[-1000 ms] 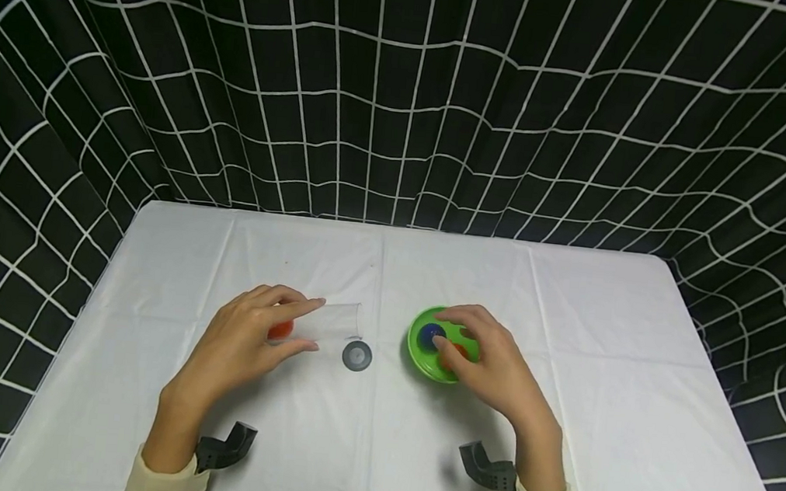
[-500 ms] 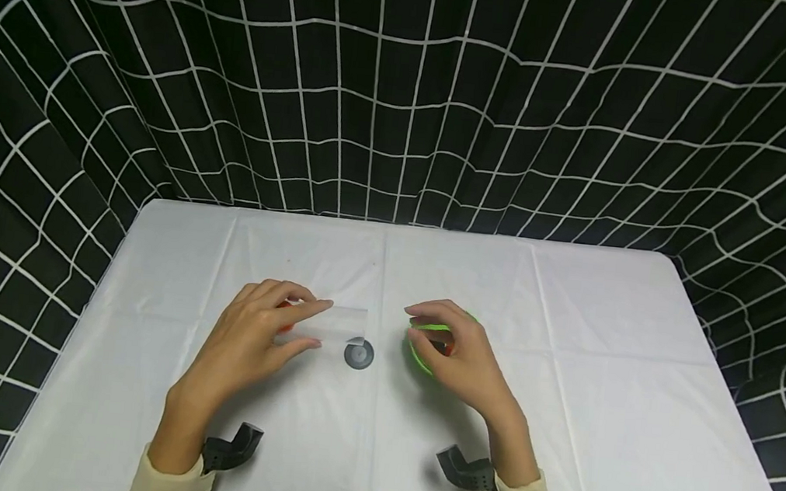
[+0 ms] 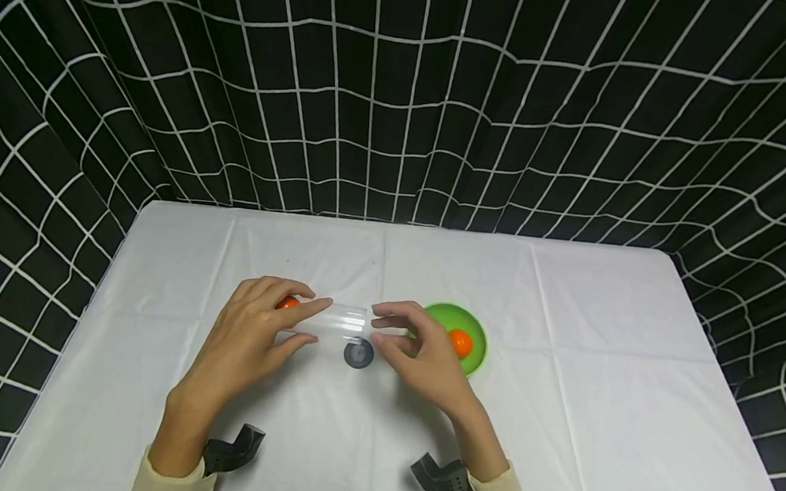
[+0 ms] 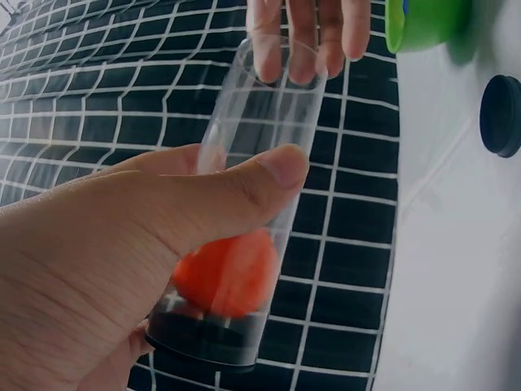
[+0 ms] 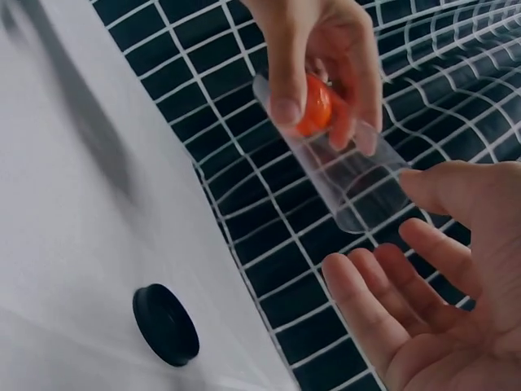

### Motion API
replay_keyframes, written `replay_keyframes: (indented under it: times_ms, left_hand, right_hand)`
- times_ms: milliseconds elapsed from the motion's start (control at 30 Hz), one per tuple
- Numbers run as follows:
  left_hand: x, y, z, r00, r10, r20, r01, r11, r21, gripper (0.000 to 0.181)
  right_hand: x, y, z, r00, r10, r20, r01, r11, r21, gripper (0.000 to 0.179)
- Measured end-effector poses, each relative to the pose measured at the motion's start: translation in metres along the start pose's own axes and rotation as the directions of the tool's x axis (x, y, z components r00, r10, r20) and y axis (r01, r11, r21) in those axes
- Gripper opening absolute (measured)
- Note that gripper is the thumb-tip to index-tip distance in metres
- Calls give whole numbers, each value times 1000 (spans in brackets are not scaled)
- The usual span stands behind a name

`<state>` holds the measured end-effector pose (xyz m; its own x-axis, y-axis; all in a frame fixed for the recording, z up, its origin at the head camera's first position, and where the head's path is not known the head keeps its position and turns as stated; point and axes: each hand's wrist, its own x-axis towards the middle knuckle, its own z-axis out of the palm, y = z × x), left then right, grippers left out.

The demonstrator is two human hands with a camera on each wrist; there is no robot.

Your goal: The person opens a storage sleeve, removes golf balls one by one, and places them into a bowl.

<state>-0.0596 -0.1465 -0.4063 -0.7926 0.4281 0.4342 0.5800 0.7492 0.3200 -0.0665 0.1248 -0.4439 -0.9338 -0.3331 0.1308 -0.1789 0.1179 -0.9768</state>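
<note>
My left hand (image 3: 252, 333) grips a clear tube (image 3: 344, 319), which lies sideways above the table in the head view. An orange ball (image 4: 232, 273) sits inside it near the black closed end. My right hand (image 3: 427, 358) is at the tube's open mouth, its fingers spread with nothing between them in the right wrist view; whether it touches the rim I cannot tell. Behind that hand stands a green bowl (image 3: 445, 312) with another orange ball (image 3: 460, 343) in it. A sliver of blue (image 4: 404, 6) shows at the bowl in the left wrist view.
A dark round cap (image 3: 358, 354) lies on the white-covered table (image 3: 603, 334), just below the tube's mouth in the head view. Black curtains with a white grid (image 3: 390, 120) hang behind the table and at its sides.
My right hand has moved left from over the green bowl to the mouth of the tube, uncovering the orange ball in the bowl. My left hand and the tube have barely shifted.
</note>
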Motion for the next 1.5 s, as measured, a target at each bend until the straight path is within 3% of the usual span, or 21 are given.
replay_keyframes:
  times_ms: [267,833,1233,1500]
  left_hand:
    - [0,-1,-2,1000,4,-17,-4,1000,11,50]
    - [-1,-2,-7,1000,5,-29,-5,1000,12,51]
    - [-1,-2,-7,1000,-11,-17,11,1000,9,51]
    - [-1,-3,-7,1000,-12,-15,12,1000,11,51]
  right_hand:
    - [2,4,7,1000,-11,12,10,999,52,42]
    - [2,4,7,1000,-22,15,21,999,41,43]
    - [2,4,7,998,54,20,-55,997,52,42]
    - [2,5,7,998,63,24,-65,995,69,42]
